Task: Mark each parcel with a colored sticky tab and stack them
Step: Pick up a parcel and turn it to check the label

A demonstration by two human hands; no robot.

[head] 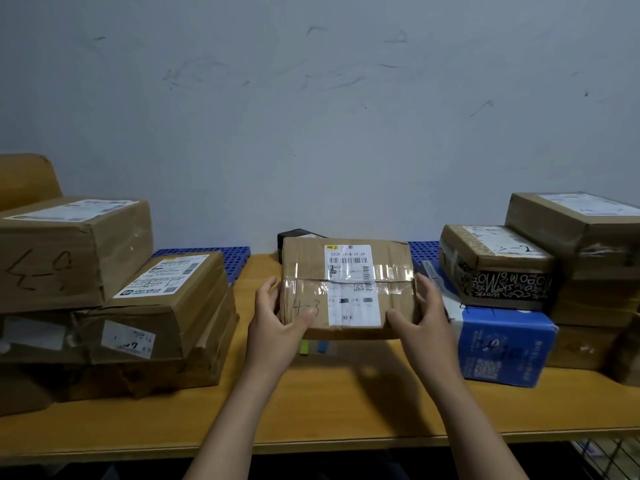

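We grip the parcel point(349, 289) by its short ends, left hand point(277, 318) and right hand point(420, 315) curled round them, long axis left-right over the table point(346, 403); sticky tabs point(322, 347) lie below its near edge, nearer the left hand.

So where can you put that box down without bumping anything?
The bare wooden table in front, between the left parcel stack and the blue box, is free. Mind the sticky tabs just below the held parcel. Both ends are crowded, the right parcel stack too.
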